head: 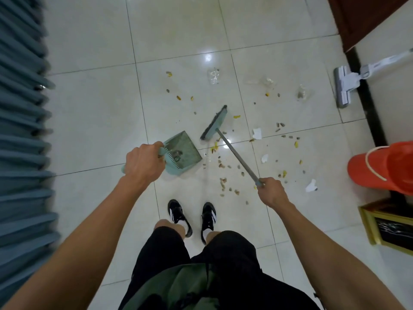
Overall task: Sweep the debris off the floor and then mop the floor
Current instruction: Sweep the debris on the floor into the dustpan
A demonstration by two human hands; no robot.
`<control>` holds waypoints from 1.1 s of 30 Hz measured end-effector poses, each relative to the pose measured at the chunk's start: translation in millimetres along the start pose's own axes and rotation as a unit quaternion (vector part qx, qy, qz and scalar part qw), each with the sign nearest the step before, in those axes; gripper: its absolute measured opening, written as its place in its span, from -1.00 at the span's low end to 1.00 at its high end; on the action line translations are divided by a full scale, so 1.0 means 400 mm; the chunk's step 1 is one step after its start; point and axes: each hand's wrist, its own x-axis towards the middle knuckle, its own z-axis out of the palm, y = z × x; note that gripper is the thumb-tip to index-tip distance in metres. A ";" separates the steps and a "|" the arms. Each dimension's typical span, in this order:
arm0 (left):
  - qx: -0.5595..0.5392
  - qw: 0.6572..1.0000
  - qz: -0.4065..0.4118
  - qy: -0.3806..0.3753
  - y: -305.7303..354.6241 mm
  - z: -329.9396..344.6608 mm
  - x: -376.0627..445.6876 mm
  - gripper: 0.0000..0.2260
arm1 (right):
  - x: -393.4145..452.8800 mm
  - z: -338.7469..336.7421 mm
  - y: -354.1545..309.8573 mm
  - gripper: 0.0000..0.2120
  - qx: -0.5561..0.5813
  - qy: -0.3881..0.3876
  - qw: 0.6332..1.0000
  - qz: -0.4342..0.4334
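The light, stiff broom (214, 124) is being gripped high on its handle by the right hand (271, 193); the dustpan (185, 153) is being held by the left hand (143, 159).

One head-worn, wide-angle view looks steeply down from standing height onto the tiled floor (93, 121), facing forward past the person's own shoes (178, 217). Both forearms reach in from the bottom corners. Straight lines bend toward the frame edges; the curtain (21, 130) blurs at left.
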 end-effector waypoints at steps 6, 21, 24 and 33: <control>0.004 1.000 -0.013 0.010 -0.106 -0.046 0.063 -0.73 | 0.033 0.003 -0.204 -0.70 0.017 0.003 0.999 -0.039; -0.028 0.999 -0.038 0.012 -0.506 -0.162 0.291 -0.75 | 0.156 0.107 -0.796 -0.67 0.048 -0.009 0.998 -0.045; -0.020 0.999 -0.046 0.008 -0.529 -0.169 0.329 -0.75 | 0.203 0.115 -0.864 -0.65 0.076 -0.017 0.996 -0.043; -0.012 0.999 -0.049 -0.002 -0.494 -0.150 0.396 -0.73 | 0.322 0.086 -0.926 -0.67 0.119 -0.116 0.986 -0.017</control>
